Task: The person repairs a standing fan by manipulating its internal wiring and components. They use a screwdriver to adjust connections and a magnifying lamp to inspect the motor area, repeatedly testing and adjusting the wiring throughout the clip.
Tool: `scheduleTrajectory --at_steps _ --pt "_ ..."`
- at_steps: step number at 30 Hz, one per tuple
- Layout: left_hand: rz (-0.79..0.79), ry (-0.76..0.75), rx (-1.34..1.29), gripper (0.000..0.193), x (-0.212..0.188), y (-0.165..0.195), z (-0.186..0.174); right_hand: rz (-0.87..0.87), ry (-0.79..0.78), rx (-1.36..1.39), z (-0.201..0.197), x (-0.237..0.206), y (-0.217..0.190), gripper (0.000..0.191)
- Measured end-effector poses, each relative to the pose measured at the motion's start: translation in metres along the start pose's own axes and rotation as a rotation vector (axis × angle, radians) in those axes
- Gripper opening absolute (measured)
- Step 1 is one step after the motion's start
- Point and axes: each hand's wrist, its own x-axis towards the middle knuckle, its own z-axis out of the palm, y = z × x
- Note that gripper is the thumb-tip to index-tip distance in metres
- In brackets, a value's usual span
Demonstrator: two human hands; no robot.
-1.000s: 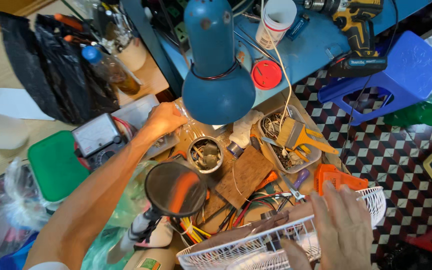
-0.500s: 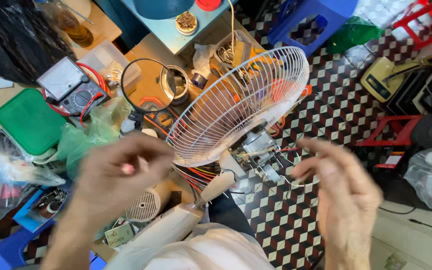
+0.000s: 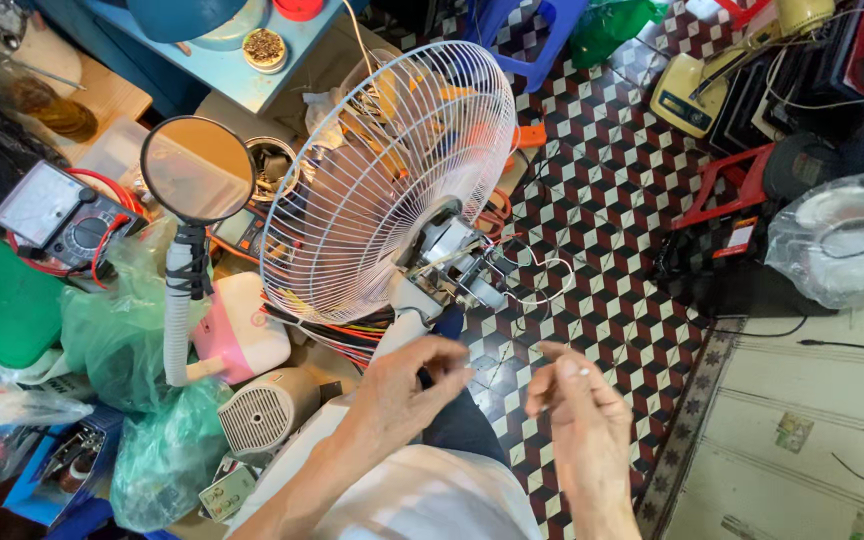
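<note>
Left hand (image 3: 407, 385) half curled, fingers loosely bent, gripping nothing, hovering just below the fan's neck. Right hand (image 3: 577, 420) raised beside it, fingers drawn together, possibly pinching something tiny, too small to tell. White wire fan guard (image 3: 382, 180) tilted above both hands, bare motor (image 3: 457, 255) and loose wires (image 3: 537, 285) exposed behind it, over the checkered floor (image 3: 622, 200).
</note>
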Motion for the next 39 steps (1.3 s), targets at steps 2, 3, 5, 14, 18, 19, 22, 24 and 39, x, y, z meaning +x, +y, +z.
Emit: scheduleTrajectory --at_steps 2,3,5,14,18,19,22,24,39 --pt "0.203 0.168 0.263 0.031 0.014 0.005 0.002 -0.002 0.096 -0.116 -0.019 0.023 -0.005 0.036" --pt "0.319 0.244 0.32 0.036 0.024 0.008 0.002 0.025 0.113 -0.186 -0.023 0.039 -0.005 0.036" --pt "0.488 0.327 0.437 0.047 0.046 0.013 0.005 0.056 0.092 -0.313 -0.029 0.061 -0.004 0.04" --pt "0.693 0.02 0.618 0.029 0.119 0.02 0.024 0.018 -0.2 -0.465 -0.02 0.106 -0.009 0.038" --pt "0.443 0.137 0.466 0.018 0.127 0.022 0.022 -0.015 -0.122 -0.473 -0.018 0.109 -0.015 0.023" --pt "0.342 0.169 0.431 0.018 0.13 0.022 0.021 -0.021 -0.105 -0.479 -0.016 0.108 -0.017 0.022" --pt "0.205 0.277 0.224 0.021 0.138 0.024 0.02 -0.272 -0.123 -0.615 -0.005 0.104 -0.021 0.021" --pt "0.065 0.287 0.252 0.023 0.142 0.024 0.017 -0.312 -0.104 -0.699 0.007 0.099 -0.024 0.023" --pt "-0.096 0.262 0.001 0.024 0.165 0.009 0.006 -0.414 -0.073 -0.7 0.054 0.134 -0.009 0.024"
